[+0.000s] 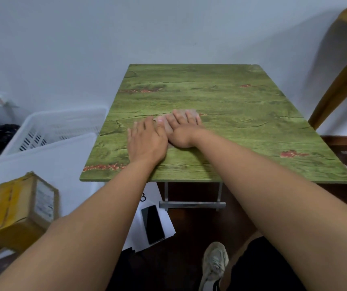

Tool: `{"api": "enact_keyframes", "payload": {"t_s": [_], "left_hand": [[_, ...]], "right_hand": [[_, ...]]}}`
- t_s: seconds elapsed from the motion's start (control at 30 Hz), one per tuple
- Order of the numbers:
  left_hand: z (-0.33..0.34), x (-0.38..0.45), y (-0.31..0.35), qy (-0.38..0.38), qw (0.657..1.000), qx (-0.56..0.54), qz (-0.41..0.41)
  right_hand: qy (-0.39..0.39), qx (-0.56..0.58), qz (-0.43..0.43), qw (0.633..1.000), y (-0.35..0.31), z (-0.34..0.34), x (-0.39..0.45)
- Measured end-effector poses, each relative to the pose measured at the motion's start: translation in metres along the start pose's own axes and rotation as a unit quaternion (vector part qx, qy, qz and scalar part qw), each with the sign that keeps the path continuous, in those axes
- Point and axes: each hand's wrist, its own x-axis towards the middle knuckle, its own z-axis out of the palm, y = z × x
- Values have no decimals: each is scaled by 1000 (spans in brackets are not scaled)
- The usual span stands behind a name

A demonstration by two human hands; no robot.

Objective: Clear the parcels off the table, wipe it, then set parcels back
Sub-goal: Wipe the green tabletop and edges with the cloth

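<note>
Pressing down side by side near the middle of the green wood-grain desk (241, 101), both hands lie flat on a pale, pinkish cloth (169, 129) that shows only in slivers between and beyond them. The left hand (147, 141) has its fingers (135, 126) straight and slightly spread, covering the cloth's 9 o'clock side. The right hand (182, 129) touches the left, its fingers (189, 116) straight and close together over the cloth's 12 o'clock edge. No parcel lies on the desk top. A cardboard parcel (21, 208) with yellow tape and a white label sits off the desk at about 8 o'clock, blurred, beside a white plastic basket (63, 127) at 9 o'clock. Under the desk's near edge, at 6 o'clock, a dark phone (152, 224) rests on white paper sheets (168, 225) on the floor. A pale sneaker (213, 267) shows at the bottom. A wooden chair (340, 70) stands at 2 o'clock.
</note>
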Motion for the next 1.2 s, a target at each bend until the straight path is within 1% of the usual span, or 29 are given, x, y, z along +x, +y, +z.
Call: {"api": "enact_keyframes", "payload": {"t_s": [0.27,0.57,0.73,1.0,1.2], "left_hand": [[3,2,-4,-3,1000,14,15],[-4,-4,3,-32,996,78,8],[-8,-5,6,-43,995,94,6],[-6,-6,9,-44,994,104,-5],[-7,-7,13,-38,993,114,-5]], "right_hand": [[-9,-12,22,1000,24,-19,34],[-11,-4,49,999,68,-34,48],[-6,6,83,997,113,-42,40],[18,28,168,985,195,-48,4],[30,39,207,977,233,-45,-25]]}}
